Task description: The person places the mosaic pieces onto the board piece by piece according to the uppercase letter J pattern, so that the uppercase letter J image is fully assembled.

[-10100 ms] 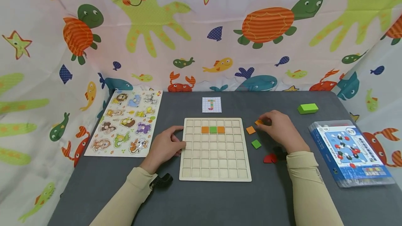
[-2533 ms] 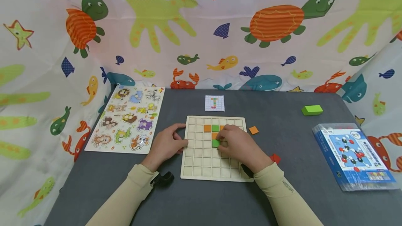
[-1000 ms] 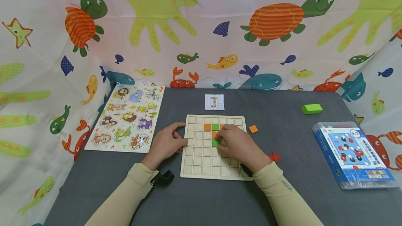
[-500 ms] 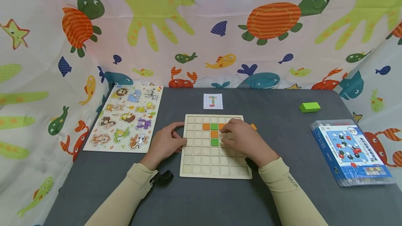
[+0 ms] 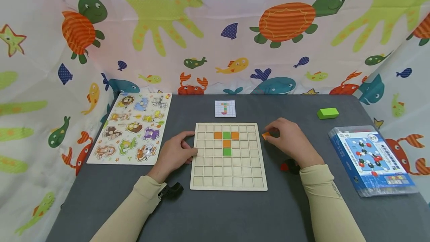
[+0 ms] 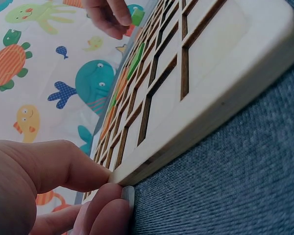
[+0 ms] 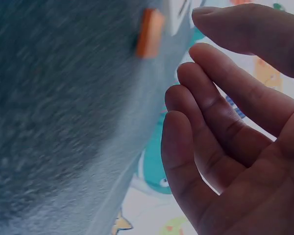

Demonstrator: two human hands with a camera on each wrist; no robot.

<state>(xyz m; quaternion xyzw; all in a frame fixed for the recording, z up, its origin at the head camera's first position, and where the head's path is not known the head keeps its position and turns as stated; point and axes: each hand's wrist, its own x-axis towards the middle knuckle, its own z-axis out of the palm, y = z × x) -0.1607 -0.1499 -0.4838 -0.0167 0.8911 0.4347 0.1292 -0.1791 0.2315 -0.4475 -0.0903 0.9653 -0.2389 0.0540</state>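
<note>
A wooden grid board (image 5: 201, 167) lies in the middle of the grey table. It holds an orange-green-orange row, with an orange tile (image 5: 227, 143) and a green tile (image 5: 227, 152) below the row's middle. My left hand (image 5: 174, 154) holds the board's left edge, thumb on the rim and fingertips (image 6: 112, 205) against its side. My right hand (image 5: 289, 141) is to the right of the board, fingers loosely curved beside a loose orange tile (image 5: 266, 136). In the right wrist view that orange tile (image 7: 149, 32) lies on the table, apart from the fingers (image 7: 210, 112).
A small pattern card (image 5: 225, 108) lies behind the board. An animal puzzle (image 5: 132, 128) is at the left, a green block (image 5: 327, 113) at the far right, and a blue boxed kit (image 5: 371, 160) at the right edge. Red pieces (image 5: 284, 166) sit by my right wrist.
My right hand has left the board and moved right to the loose orange tile. The green tile stays in its cell. The left hand has not moved.
</note>
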